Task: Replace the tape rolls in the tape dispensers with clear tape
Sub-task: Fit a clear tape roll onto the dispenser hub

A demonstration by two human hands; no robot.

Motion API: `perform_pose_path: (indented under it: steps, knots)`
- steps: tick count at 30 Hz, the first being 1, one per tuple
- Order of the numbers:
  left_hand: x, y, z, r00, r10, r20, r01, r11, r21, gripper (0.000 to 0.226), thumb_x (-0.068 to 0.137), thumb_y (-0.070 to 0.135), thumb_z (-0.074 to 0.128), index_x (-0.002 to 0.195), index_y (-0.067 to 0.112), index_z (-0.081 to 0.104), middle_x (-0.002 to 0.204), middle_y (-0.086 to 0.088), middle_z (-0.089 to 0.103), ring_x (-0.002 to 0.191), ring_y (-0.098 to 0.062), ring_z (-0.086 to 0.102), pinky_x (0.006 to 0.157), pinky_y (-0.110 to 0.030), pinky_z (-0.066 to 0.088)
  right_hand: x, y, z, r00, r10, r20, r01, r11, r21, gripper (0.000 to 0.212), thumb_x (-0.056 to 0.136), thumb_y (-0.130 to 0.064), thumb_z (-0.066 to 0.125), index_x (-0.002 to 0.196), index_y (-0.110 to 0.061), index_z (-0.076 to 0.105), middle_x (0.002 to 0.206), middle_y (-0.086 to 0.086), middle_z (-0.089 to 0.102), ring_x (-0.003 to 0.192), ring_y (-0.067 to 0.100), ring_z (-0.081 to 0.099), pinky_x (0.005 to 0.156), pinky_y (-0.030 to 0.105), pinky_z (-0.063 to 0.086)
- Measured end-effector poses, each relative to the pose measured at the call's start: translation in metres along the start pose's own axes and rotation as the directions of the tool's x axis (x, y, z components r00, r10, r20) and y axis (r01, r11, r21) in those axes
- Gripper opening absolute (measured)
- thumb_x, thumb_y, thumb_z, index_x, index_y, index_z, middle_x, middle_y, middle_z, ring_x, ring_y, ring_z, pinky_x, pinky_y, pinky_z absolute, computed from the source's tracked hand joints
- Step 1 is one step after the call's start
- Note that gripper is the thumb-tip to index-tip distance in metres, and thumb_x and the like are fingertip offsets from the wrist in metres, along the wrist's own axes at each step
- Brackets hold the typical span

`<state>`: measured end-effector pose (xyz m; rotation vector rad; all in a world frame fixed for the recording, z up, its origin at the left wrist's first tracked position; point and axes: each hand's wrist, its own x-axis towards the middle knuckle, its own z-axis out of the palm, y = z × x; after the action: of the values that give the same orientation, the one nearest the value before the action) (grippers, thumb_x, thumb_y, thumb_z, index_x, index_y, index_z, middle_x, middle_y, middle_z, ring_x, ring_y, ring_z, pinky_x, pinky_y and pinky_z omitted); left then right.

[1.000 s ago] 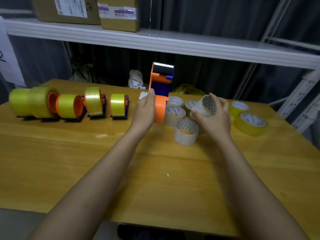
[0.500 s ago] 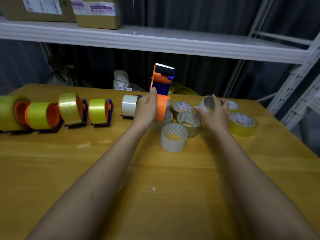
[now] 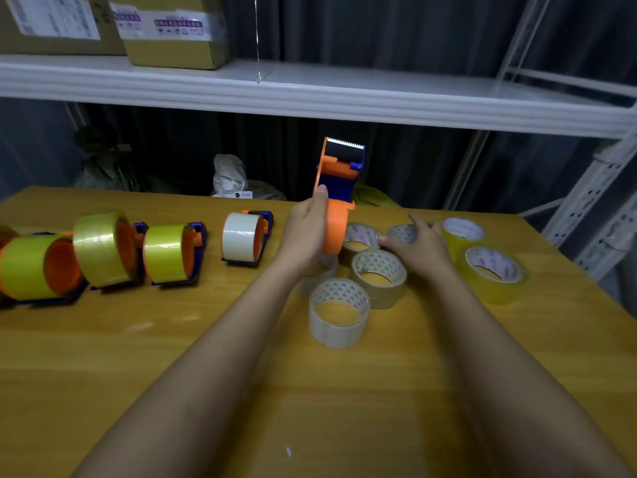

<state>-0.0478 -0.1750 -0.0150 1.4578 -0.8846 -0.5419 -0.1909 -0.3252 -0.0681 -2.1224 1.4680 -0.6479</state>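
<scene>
My left hand [image 3: 306,229] grips an orange and blue tape dispenser [image 3: 339,174], upright above the table, its orange hub bare. My right hand [image 3: 420,250] is low over a cluster of loose rolls, fingers closed around a clear tape roll [image 3: 401,232] at table level. More clear rolls lie near it: one nearest me [image 3: 339,312], one beside it [image 3: 379,274], one behind [image 3: 360,236]. To the left stands a row of dispensers: one with whitish clear tape [image 3: 243,241], and several with yellow tape [image 3: 169,253] [image 3: 103,246] [image 3: 34,267].
Two yellow rolls [image 3: 493,274] [image 3: 462,232] lie at the right of the wooden table [image 3: 206,374]. A white shelf [image 3: 310,98] with cardboard boxes [image 3: 172,32] hangs over the far edge. A metal rack post [image 3: 593,201] stands at the right.
My right hand has come down with the clear roll from a raised position onto the cluster of rolls. My left hand keeps the dispenser upright. The view has shifted left.
</scene>
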Motion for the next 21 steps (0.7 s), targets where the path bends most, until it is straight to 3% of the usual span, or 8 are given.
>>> perform_pose_path:
  steps: [2,5,9,13,17,21]
  knots:
    - [0.002,0.001,0.006,1.000,0.025,0.010,-0.024,1.000,-0.002,0.043,0.101,0.046,0.030,0.075,0.017,0.049,0.067,-0.006,0.046,0.063,-0.020,0.049,0.064,-0.033,0.039,-0.004,0.004,-0.001,0.998,-0.058,-0.005,0.058,0.998,0.032,0.082,0.081,-0.062,0.062,0.148,-0.023,0.034,0.153,0.010,0.027,0.139,0.031,0.031,0.109,0.046,0.034]
    - [0.002,0.001,0.016,1.000,0.029,0.008,-0.028,0.999,-0.018,0.044,0.101,0.045,0.031,0.074,0.016,0.051,0.067,-0.007,0.047,0.061,-0.017,0.049,0.059,-0.027,0.037,-0.015,0.014,-0.009,0.976,-0.162,-0.145,0.169,0.985,0.033,0.059,0.092,-0.051,0.055,0.139,-0.017,0.048,0.144,0.008,0.041,0.132,0.027,0.039,0.105,0.041,0.037]
    - [-0.001,0.005,0.030,0.999,0.013,0.035,-0.012,0.999,-0.037,0.044,0.101,0.045,0.032,0.077,0.014,0.051,0.063,-0.003,0.046,0.056,-0.014,0.047,0.057,-0.024,0.038,-0.025,0.034,-0.032,0.950,-0.179,-0.256,0.112,0.960,-0.255,0.046,0.094,-0.039,0.053,0.134,-0.016,0.052,0.139,0.009,0.045,0.132,0.029,0.033,0.104,0.045,0.033]
    - [-0.006,0.012,0.043,0.998,0.000,0.055,0.004,0.998,-0.065,0.045,0.101,0.043,0.033,0.068,0.018,0.050,0.059,-0.001,0.049,0.051,-0.011,0.050,0.056,-0.026,0.039,-0.032,0.050,-0.054,0.970,-0.023,-0.242,-0.077,0.915,-0.397,0.063,0.088,-0.052,0.057,0.140,-0.020,0.042,0.148,0.011,0.034,0.136,0.032,0.024,0.109,0.047,0.022]
    - [-0.011,0.020,0.055,0.995,-0.005,0.098,0.009,0.999,-0.041,0.044,0.101,0.045,0.032,0.075,0.016,0.052,0.073,-0.012,0.051,0.065,-0.022,0.052,0.064,-0.032,0.040,-0.031,0.061,-0.066,0.975,0.125,-0.185,-0.190,0.898,-0.397,0.091,0.080,-0.069,0.056,0.150,-0.021,0.023,0.157,0.014,0.020,0.143,0.036,0.013,0.114,0.051,0.013]
    - [-0.015,0.022,0.062,0.994,-0.006,0.105,0.010,0.999,-0.041,0.042,0.101,0.046,0.031,0.086,0.013,0.052,0.077,-0.014,0.050,0.069,-0.023,0.051,0.067,-0.035,0.039,-0.027,0.066,-0.070,0.963,0.251,-0.094,-0.268,0.879,-0.395,0.103,0.076,-0.073,0.058,0.152,-0.021,0.013,0.157,0.015,0.016,0.143,0.039,0.015,0.113,0.054,0.019]
